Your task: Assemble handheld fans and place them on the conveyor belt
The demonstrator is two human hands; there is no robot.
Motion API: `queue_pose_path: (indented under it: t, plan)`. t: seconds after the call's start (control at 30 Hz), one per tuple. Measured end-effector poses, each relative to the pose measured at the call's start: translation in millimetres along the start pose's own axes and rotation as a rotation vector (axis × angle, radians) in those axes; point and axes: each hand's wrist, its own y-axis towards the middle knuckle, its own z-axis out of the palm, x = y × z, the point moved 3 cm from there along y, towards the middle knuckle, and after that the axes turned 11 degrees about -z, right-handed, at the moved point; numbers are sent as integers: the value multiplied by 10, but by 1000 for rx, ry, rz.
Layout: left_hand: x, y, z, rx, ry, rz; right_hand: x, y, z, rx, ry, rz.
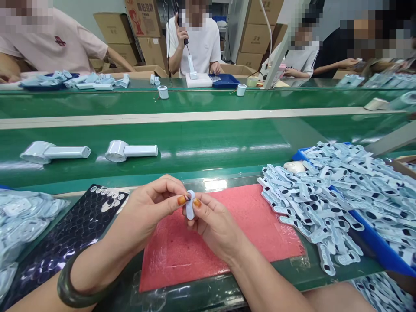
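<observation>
Above a red mat [227, 242], both my hands meet at one small light blue plastic piece [190, 209], long and rounded at the ends. My right hand [216, 223] grips it upright between thumb and fingers. The thumb and forefinger of my left hand [159, 201] are pinched together at its upper end. A tiny dark spot shows at those fingertips; whether it is a separate part I cannot tell. Left of the mat lies a dark sheet [69, 234] marked with rounds, with some white circles at its far end.
To the right, similar pieces [312, 203] with dark ovals are heaped beside and in a blue tray [373, 238]. Bagged light blue parts [26, 212] lie left. Two white handled housings [139, 151] rest on the green belt [208, 143]. Several co-workers sit opposite, one holding a hanging screwdriver [186, 41].
</observation>
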Motion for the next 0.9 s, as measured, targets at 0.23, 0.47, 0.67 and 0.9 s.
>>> queue_pose_path:
  t: [0.23, 0.47, 0.67, 0.9]
  plan:
    - [22, 1, 1, -44, 57, 76, -31, -17, -11, 30, 0, -19]
    - [118, 54, 3, -84, -83, -11, -15, 20, -37, 32, -78, -77]
    - [89, 64, -2, 58, -164, -178, -8, 12, 7, 67, -43, -42]
    - [156, 42, 98, 33, 81, -127, 30, -206, -75, -19, -425, -140]
